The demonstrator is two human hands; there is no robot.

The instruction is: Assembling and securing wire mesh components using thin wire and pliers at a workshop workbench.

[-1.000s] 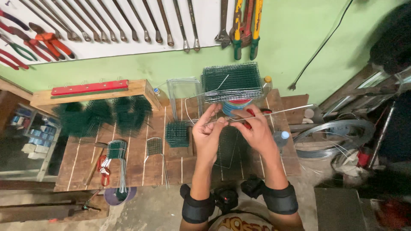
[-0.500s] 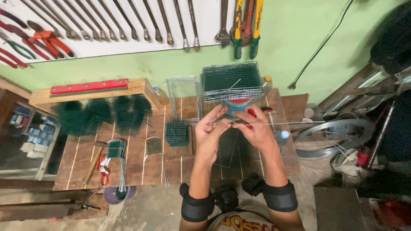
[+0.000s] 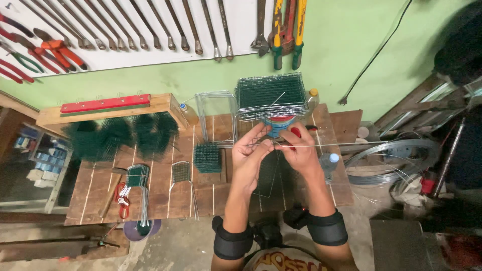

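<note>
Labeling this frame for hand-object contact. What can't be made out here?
Head view only:
- Where the left hand and right hand pinch the thin wire: fingers cover it, and the wire is too fine to trace.
- Red-handled tool: mostly hidden behind the right hand.
- Container under the green mesh stack: mostly covered by mesh and hands.
- Wall tools: cut off by the top edge.

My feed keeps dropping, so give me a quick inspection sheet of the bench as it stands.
Surface: wooden slat workbench, crowded.
Job's things: thin wire and clear mesh panel at both hands.
Clutter: green mesh stack, small mesh block, dark green bundles, red-handled pliers, bottle.
Grips: left hand and right hand pinch the wire.
Cables: black cord on the wall; wire coil at right.
Surroundings: green wall, wrenches hung above.
</note>
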